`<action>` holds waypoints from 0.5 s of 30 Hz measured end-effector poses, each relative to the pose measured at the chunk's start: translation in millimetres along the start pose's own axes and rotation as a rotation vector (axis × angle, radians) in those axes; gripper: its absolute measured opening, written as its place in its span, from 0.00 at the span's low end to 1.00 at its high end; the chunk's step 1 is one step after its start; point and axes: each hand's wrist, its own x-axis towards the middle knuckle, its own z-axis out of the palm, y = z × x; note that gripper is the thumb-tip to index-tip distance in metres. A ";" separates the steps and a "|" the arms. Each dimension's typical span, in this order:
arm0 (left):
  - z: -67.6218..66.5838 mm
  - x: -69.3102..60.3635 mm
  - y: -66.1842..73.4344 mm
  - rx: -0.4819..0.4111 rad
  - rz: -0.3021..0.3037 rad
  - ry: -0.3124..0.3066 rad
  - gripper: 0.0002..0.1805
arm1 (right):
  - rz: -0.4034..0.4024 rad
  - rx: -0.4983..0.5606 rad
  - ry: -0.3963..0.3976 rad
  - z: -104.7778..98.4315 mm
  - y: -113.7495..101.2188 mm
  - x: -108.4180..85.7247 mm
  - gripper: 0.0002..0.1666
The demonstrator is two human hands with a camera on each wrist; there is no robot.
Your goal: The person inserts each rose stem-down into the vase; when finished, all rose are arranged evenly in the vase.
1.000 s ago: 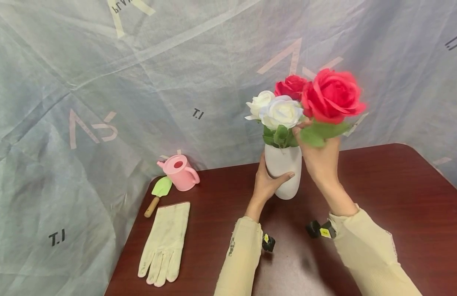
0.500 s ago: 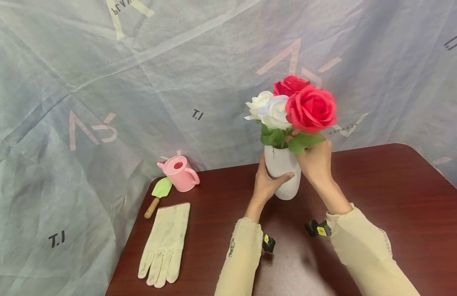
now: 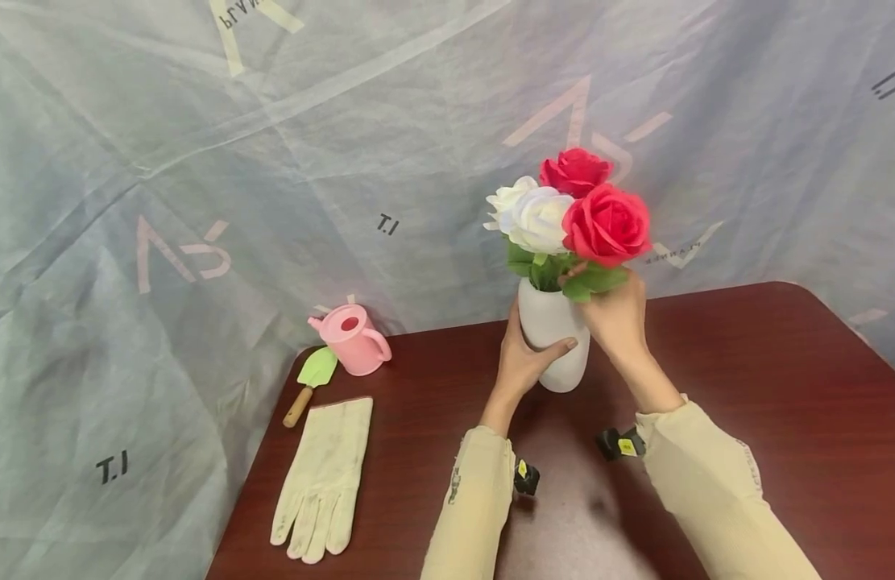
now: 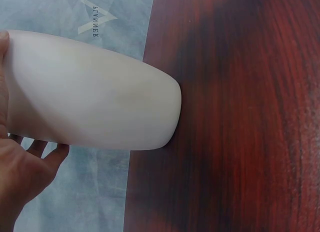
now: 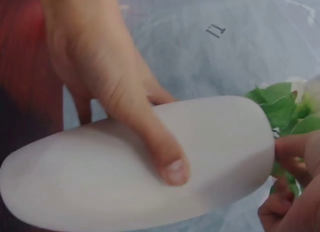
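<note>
A white vase (image 3: pixel 552 318) stands on the table, gripped by my left hand (image 3: pixel 520 360) with the thumb across its front. In the right wrist view that thumb lies along the vase wall (image 5: pixel 220 142). Two white roses (image 3: pixel 540 219) and a red rose (image 3: pixel 576 171) rise from the vase's mouth. My right hand (image 3: pixel 618 316) is at the rim on the right, its fingers pinching below a larger red rose (image 3: pixel 607 225) with green leaves (image 3: pixel 598 279). The stem itself is hidden by leaves and fingers. In the right wrist view the right fingertips (image 5: pixel 290 144) touch the vase's mouth.
On the left of the dark red table (image 3: pixel 766 379) are a pink watering can (image 3: pixel 356 342), a small green trowel (image 3: pixel 309 383) with a wooden handle, and a cream glove (image 3: pixel 324 475). A grey printed sheet (image 3: pixel 309 145) hangs close behind the table.
My right hand has brought the larger red rose left and down to the vase's mouth, beside the white roses. My left hand keeps its grip on the vase, which has hardly moved.
</note>
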 end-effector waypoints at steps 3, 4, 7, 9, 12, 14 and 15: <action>0.0 0.5 0.0 0.005 0.002 -0.004 0.58 | 0.152 0.064 -0.039 -0.7 -0.5 5.8 0.07; 0.1 0.7 -0.3 0.008 0.003 -0.006 0.58 | 0.200 0.096 -0.055 -1.2 -0.7 7.6 0.08; -0.1 0.9 -1.4 0.008 0.009 0.005 0.58 | 0.281 0.211 -0.117 -2.5 -0.3 8.4 0.12; 0.0 0.9 -2.7 0.006 0.010 0.007 0.58 | 0.311 0.284 -0.167 -5.5 0.2 3.0 0.14; 0.6 1.5 -3.0 0.006 0.014 0.003 0.58 | 0.383 0.379 -0.235 -14.0 1.4 -10.3 0.17; 0.0 1.7 -1.3 -0.006 0.021 -0.010 0.58 | 0.432 0.428 -0.243 -21.4 3.5 -19.8 0.16; -1.6 0.8 2.7 -0.014 0.027 -0.019 0.57 | 0.452 0.483 -0.233 -25.3 5.5 -24.1 0.15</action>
